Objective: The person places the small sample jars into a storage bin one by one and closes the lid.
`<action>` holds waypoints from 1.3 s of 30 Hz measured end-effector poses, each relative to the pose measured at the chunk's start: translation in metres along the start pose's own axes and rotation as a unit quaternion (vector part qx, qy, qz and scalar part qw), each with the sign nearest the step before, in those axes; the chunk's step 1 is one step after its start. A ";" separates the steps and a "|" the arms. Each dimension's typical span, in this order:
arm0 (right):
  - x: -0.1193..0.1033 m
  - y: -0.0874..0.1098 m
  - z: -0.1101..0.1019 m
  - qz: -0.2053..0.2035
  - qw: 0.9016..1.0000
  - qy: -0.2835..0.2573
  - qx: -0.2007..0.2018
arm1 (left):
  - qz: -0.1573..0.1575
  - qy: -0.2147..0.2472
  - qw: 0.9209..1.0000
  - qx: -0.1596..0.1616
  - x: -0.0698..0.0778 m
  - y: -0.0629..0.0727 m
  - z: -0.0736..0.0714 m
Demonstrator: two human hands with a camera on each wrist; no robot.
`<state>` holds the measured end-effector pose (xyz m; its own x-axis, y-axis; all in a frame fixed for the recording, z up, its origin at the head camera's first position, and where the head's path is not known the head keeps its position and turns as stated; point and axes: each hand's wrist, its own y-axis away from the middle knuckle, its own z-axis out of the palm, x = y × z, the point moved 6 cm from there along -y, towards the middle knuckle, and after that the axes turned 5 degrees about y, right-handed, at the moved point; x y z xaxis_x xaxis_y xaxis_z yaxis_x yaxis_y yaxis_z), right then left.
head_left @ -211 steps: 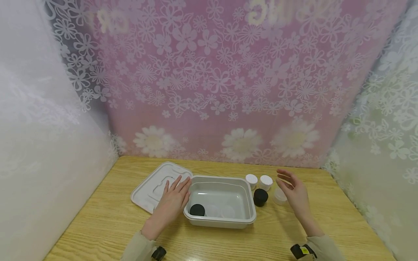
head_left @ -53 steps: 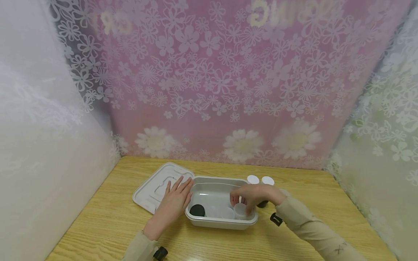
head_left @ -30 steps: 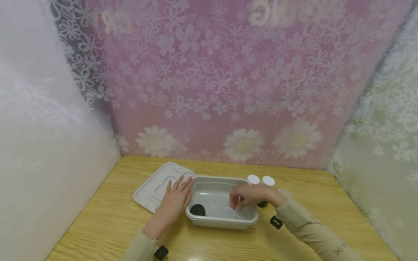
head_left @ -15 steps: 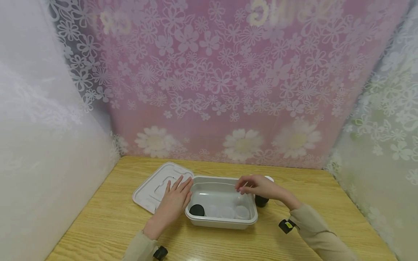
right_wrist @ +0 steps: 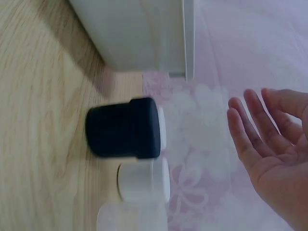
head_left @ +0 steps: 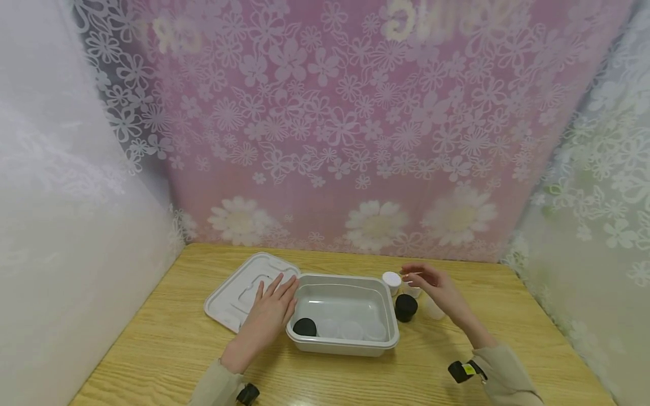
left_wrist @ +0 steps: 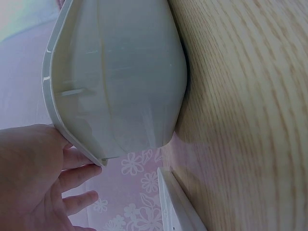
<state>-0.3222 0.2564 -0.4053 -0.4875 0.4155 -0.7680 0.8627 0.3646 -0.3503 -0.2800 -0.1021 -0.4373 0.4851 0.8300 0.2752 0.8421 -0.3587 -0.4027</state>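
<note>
My left hand (head_left: 266,321) rests its straight fingers along the left rim of a grey plastic box (head_left: 340,348); the left wrist view shows fingertips at the rim's corner. Inside the box, a black jar (head_left: 305,327) and three translucent jars (head_left: 351,331) line the near wall. My right hand (head_left: 444,296), fingers loosely bent and holding nothing, hovers over the jars right of the box. A black-lidded dark jar (right_wrist: 122,128) stands nearest the box. Behind it are two white-lidded jars (head_left: 391,280), one partly hidden by my fingers. A translucent jar (head_left: 434,309) stands beneath the hand.
A flat pale lid (head_left: 228,296) lies left of the box, partly under my left hand. Everything stands on a wood-grain table (head_left: 147,344). A pink flowered curtain (head_left: 325,141) hangs behind, with pale sheets at both sides.
My right hand has lowered a translucent jar into the box's right end, let go of it and moved out to the right, above the outside jars. My left hand has stayed at the rim.
</note>
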 end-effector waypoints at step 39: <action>0.070 0.060 -0.030 0.230 0.962 0.141 0.046 | 0.008 -0.006 1.000 0.009 0.000 0.001 0.001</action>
<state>-0.3090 0.3322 -0.4642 -0.0579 0.7292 -0.6819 0.9977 0.0185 -0.0650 -0.2794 -0.1025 -0.4385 0.4956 0.8291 0.2589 0.8299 -0.3640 -0.4229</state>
